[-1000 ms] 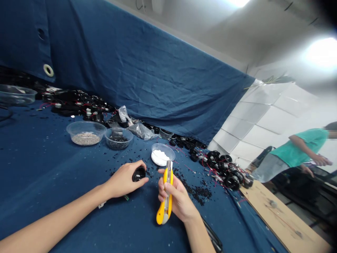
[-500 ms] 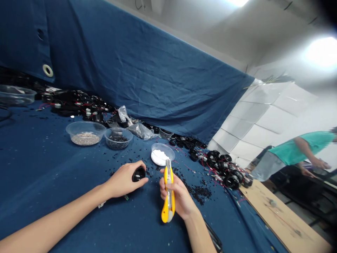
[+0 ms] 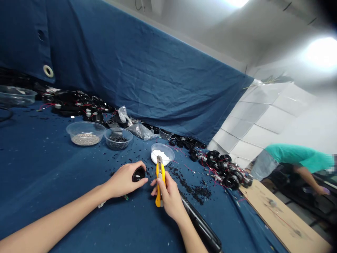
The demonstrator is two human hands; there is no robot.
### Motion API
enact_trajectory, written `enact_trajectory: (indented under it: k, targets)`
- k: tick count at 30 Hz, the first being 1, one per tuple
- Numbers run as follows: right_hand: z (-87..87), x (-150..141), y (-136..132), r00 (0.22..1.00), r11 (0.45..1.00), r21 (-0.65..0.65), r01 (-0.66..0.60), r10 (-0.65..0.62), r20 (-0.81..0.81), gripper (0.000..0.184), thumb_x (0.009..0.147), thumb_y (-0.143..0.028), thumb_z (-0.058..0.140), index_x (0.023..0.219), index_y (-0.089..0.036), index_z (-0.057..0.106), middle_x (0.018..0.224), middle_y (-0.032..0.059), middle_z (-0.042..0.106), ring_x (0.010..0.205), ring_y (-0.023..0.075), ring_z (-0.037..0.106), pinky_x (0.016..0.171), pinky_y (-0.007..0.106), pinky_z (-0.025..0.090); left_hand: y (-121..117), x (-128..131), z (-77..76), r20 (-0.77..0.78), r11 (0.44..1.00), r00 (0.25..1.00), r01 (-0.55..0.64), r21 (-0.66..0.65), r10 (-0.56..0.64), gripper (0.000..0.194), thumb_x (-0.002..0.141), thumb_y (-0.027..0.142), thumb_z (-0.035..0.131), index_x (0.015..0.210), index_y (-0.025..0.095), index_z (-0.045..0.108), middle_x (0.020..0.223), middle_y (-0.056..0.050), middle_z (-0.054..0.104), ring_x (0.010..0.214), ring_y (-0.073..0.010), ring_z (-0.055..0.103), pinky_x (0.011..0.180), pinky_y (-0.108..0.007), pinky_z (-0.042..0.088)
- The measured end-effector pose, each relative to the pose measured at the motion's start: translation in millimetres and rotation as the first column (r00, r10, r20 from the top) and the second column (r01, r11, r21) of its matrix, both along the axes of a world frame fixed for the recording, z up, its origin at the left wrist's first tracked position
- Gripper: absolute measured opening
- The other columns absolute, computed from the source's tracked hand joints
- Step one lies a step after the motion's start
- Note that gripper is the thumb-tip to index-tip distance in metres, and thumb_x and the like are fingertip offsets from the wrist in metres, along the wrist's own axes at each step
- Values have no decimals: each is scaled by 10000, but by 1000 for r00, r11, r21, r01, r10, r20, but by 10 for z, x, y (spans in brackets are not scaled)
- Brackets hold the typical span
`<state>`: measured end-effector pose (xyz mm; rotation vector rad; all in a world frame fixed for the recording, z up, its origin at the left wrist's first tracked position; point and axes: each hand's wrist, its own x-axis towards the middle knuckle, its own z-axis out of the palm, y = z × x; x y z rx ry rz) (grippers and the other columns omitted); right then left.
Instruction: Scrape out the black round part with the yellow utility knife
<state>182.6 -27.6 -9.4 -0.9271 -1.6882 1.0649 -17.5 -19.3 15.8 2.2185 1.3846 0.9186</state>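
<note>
My left hand (image 3: pixel 126 180) is closed around a round black plastic part (image 3: pixel 138 174), whose hollow side faces right. In my right hand (image 3: pixel 168 195) is a yellow utility knife (image 3: pixel 160 179), its tip pointing up and away, near the clear bowl of white bits (image 3: pixel 170 154). The knife is apart from the black part. Beneath my right forearm lies a black cylindrical tool (image 3: pixel 201 225), partly hidden by the arm. A small green piece (image 3: pixel 126 197) shows just below my left hand.
Clear bowls hold silvery pieces (image 3: pixel 85 138) and black pieces (image 3: pixel 118 140). Small black bits (image 3: pixel 198 192) are scattered to the right. Heaped black parts with red wires (image 3: pixel 231 172) lie beyond. A blue cloth (image 3: pixel 147 70) hangs behind. At far right a person in a green shirt (image 3: pixel 297 154) bends over.
My right hand has moved left and slightly up with the utility knife, uncovering more of the black cylindrical tool. My left hand stays still. The person at far right has bent lower.
</note>
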Motion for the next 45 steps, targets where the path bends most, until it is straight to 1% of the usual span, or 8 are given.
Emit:
enact_trajectory:
  k: [5,12,18,26,30,35,40,45]
  targets:
    - [-12,21,57,993,994,-66,83,-88,-75,417,941,-550,443,796,-167,521,501,-58,489,338,55,379,353,167,272,8,-4,1,0,1000,1000,1,4,-1,208,812,389,586,955,238,572,921,-19,688,851,-231,639,764,-325,455]
    - [88,49,42,933,980,-167,-108,42,-357,362,898,-461,590,1115,-176,543,837,4,590,562,64,490,525,177,437,-23,-6,35,-15,1000,1000,-4,-8,4,212,823,389,578,970,236,564,934,-29,686,870,-239,639,776,-332,457]
    - [40,51,44,963,971,-239,-19,-47,-266,458,908,-602,475,818,-157,538,477,-76,421,341,50,326,334,160,307,-16,-16,27,-2,1000,1000,5,2,-4,202,828,387,579,962,238,558,923,-21,683,854,-231,638,768,-330,454]
    - [95,68,55,934,987,-160,-22,-36,-356,394,868,-506,609,1066,-174,532,728,-36,543,499,49,441,466,155,408,-74,25,90,80,999,996,48,-6,-47,192,818,365,594,953,232,563,905,-3,672,830,-205,628,759,-311,452]
    - [103,74,69,944,978,-204,36,-100,-313,434,838,-583,594,945,-164,550,581,-70,466,412,47,377,387,153,350,-147,-4,207,190,991,977,114,-64,-100,206,831,380,589,950,214,572,899,-4,658,822,-189,615,769,-292,467]
    - [104,102,89,934,960,-241,140,-209,-290,550,793,-720,520,756,-171,511,437,-93,391,316,45,305,311,159,292,-175,-434,568,217,998,975,56,-10,-53,277,836,467,581,935,208,592,912,-22,665,877,-216,611,810,-302,468]
    - [126,113,77,942,973,-198,115,-170,-288,520,826,-684,513,746,-170,503,428,-86,411,315,50,324,319,163,309,-65,-1154,1001,-154,954,953,-231,192,262,321,731,504,676,912,242,636,776,35,660,676,-176,558,613,-213,376]
    - [162,96,53,946,993,-91,74,-99,-309,410,869,-570,546,917,-163,529,590,-59,492,412,59,385,398,172,362,193,-1817,970,-338,960,899,-242,142,277,386,477,506,808,678,242,610,497,70,461,501,-140,376,517,-201,227]
